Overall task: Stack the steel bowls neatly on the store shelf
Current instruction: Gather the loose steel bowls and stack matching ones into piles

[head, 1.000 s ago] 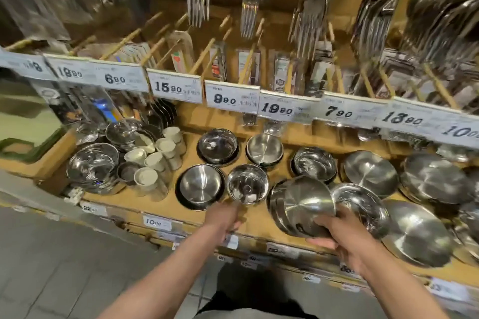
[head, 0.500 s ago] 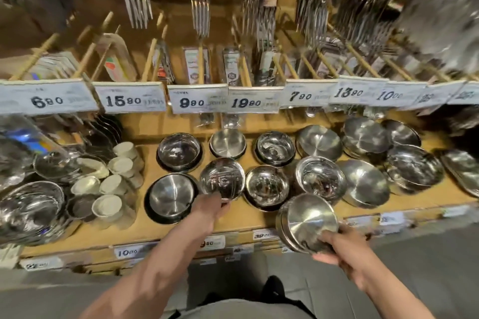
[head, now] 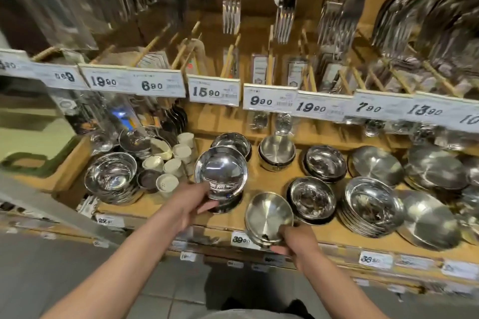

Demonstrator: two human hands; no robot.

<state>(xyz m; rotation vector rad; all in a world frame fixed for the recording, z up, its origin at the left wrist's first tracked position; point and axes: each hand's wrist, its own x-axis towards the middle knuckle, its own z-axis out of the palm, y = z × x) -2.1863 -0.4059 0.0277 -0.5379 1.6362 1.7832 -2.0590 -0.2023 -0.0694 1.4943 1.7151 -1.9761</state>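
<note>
Nearest, at the shelf's [head: 259,179] front edge, the right grip [head: 295,243] pinches a tilted bowl stack [head: 268,217]. Just left and farther in, the left grip [head: 191,204] pinches a raised bowl [head: 220,171] by its near rim, directly above a black-rimmed bowl [head: 228,202]; the stack lies down-right of it.

Wooden shelf [head: 274,184] under steel bowls [head: 325,163], cups [head: 173,166]

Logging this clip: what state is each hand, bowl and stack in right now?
Left hand: holds a shiny bowl, lifted and tilted.
Right hand: grips a brushed bowl stack, tilted, off the shelf.
Dark-rimmed bowl: on shelf, under the lifted bowl.
White cups: standing upright.
</note>
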